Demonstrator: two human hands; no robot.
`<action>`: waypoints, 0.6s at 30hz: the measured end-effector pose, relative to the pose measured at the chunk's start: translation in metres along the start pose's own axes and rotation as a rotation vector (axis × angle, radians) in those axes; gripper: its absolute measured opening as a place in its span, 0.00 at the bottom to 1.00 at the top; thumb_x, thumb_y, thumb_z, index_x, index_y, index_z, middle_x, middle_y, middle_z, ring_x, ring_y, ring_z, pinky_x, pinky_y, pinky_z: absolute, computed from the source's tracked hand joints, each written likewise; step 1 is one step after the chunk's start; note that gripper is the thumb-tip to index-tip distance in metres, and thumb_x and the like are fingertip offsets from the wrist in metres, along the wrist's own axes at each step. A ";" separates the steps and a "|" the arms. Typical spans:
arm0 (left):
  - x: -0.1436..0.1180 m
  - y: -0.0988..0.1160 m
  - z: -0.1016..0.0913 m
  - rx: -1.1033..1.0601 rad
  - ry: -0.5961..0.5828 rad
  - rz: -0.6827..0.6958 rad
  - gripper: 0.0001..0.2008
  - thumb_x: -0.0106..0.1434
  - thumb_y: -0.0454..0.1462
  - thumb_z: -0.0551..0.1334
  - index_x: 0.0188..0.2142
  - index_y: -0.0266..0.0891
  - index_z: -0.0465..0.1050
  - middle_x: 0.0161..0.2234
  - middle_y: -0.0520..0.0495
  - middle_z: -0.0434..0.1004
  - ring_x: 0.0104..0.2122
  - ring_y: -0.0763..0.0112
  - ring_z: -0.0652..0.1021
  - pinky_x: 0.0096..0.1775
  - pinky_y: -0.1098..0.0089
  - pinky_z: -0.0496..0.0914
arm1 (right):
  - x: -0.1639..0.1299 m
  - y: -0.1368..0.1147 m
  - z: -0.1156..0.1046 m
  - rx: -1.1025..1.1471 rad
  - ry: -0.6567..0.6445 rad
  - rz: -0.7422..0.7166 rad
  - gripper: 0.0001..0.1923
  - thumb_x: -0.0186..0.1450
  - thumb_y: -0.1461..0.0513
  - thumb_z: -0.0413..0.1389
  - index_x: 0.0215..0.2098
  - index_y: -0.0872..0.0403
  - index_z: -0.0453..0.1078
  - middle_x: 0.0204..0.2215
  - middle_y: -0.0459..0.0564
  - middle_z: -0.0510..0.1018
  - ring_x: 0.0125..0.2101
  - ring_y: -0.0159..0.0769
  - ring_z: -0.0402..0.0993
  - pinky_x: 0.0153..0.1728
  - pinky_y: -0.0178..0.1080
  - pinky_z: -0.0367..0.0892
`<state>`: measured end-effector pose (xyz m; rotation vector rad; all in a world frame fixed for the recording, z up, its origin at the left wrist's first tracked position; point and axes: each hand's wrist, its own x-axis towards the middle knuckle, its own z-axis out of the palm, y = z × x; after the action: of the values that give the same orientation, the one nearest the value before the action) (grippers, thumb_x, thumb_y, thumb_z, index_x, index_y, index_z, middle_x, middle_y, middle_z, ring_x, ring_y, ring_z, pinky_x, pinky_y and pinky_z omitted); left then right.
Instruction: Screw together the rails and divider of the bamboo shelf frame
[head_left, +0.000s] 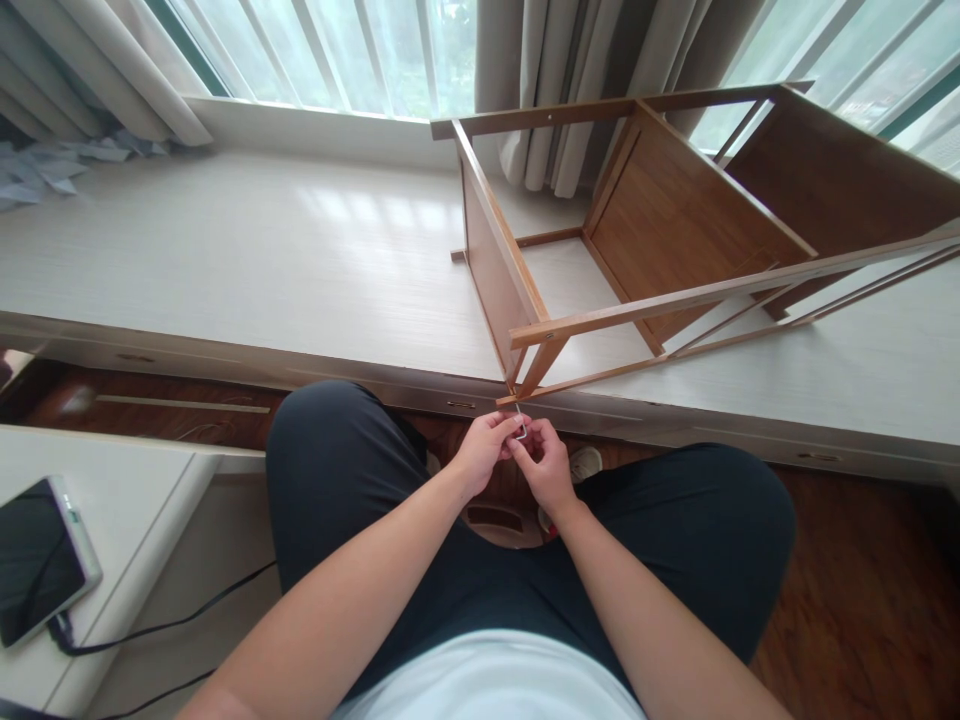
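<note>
A brown wooden shelf frame (615, 318) lies on its side on the pale ledge, its near corner reaching past the ledge's front edge. Just below that corner, a small bent silver hex key (523, 434) points up at the end of the wooden leg. My left hand (484, 452) pinches the hex key between thumb and fingers. My right hand (546, 468) is closed close against it, its fingers curled at the key's bent end. Whether the right fingers grip the key or only touch it is partly hidden.
The pale ledge (225, 250) runs below the windows, with grey curtains (555, 90) behind the frame. Gray-white scraps (52, 170) lie at the far left. A phone-like device (45, 560) with a black cable rests on a white table (150, 490) at lower left.
</note>
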<state>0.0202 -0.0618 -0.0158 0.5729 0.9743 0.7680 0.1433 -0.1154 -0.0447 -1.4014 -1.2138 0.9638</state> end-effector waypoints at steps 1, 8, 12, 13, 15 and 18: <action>0.000 0.000 0.000 -0.002 0.000 -0.003 0.24 0.48 0.48 0.77 0.38 0.34 0.80 0.33 0.46 0.75 0.32 0.72 0.75 0.32 0.74 0.67 | 0.000 0.000 0.000 -0.018 0.006 -0.005 0.11 0.67 0.54 0.61 0.38 0.50 0.68 0.29 0.45 0.77 0.28 0.35 0.72 0.29 0.36 0.67; -0.001 0.001 0.000 -0.012 0.014 -0.013 0.25 0.46 0.48 0.78 0.38 0.34 0.80 0.33 0.46 0.75 0.31 0.73 0.74 0.32 0.74 0.67 | -0.001 0.001 -0.001 -0.119 0.034 -0.042 0.11 0.67 0.55 0.62 0.39 0.50 0.66 0.27 0.43 0.76 0.25 0.35 0.71 0.28 0.36 0.64; 0.000 0.000 0.000 -0.011 0.019 -0.012 0.26 0.46 0.49 0.79 0.38 0.34 0.80 0.33 0.47 0.75 0.29 0.76 0.72 0.30 0.76 0.65 | -0.001 0.000 -0.002 -0.144 0.032 -0.051 0.11 0.68 0.54 0.61 0.41 0.50 0.67 0.28 0.45 0.78 0.26 0.36 0.73 0.29 0.37 0.66; 0.000 0.000 0.000 -0.009 0.018 -0.010 0.26 0.46 0.49 0.79 0.38 0.34 0.79 0.33 0.47 0.75 0.28 0.76 0.72 0.30 0.76 0.65 | -0.001 -0.001 -0.002 -0.143 0.028 -0.053 0.11 0.68 0.54 0.61 0.41 0.50 0.67 0.28 0.45 0.78 0.27 0.36 0.74 0.30 0.37 0.67; 0.000 0.000 0.000 -0.007 0.013 -0.004 0.25 0.46 0.49 0.79 0.37 0.34 0.79 0.31 0.48 0.74 0.27 0.78 0.70 0.28 0.77 0.63 | -0.001 -0.002 -0.003 -0.134 0.017 -0.058 0.10 0.69 0.53 0.60 0.41 0.50 0.67 0.29 0.45 0.79 0.27 0.37 0.75 0.31 0.38 0.68; 0.001 0.001 0.000 -0.004 0.002 0.010 0.25 0.47 0.49 0.79 0.36 0.34 0.79 0.27 0.51 0.70 0.25 0.80 0.66 0.26 0.78 0.59 | 0.000 -0.005 -0.004 -0.106 0.002 -0.065 0.10 0.72 0.52 0.56 0.42 0.50 0.68 0.30 0.46 0.80 0.29 0.38 0.76 0.33 0.38 0.70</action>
<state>0.0203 -0.0605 -0.0160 0.5739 0.9722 0.7790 0.1460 -0.1162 -0.0392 -1.4358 -1.3176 0.8637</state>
